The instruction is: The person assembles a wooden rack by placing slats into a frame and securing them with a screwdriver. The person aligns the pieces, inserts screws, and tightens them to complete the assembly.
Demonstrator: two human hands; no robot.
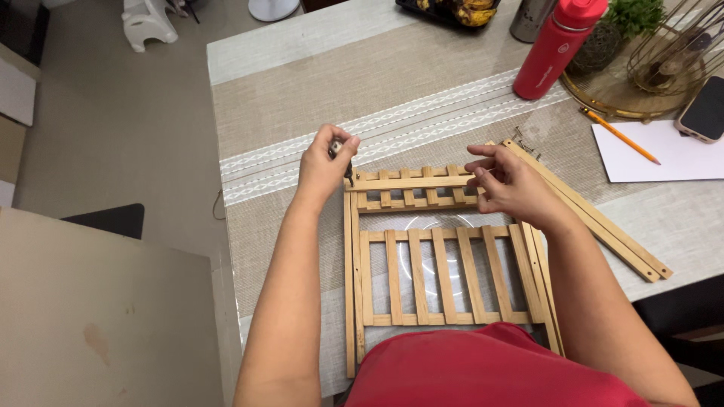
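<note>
Hands at slatted wooden rack top edge, left hand pinching small tool

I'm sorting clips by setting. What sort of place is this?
Probably a home dining room. A cloth runner covers the table, with a potted plant on a gold tray and a red water bottle beside it.

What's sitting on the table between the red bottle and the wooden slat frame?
In the head view, between the red bottle and the slatted frame lie the runner's white patterned bands and a few small screws.
</note>
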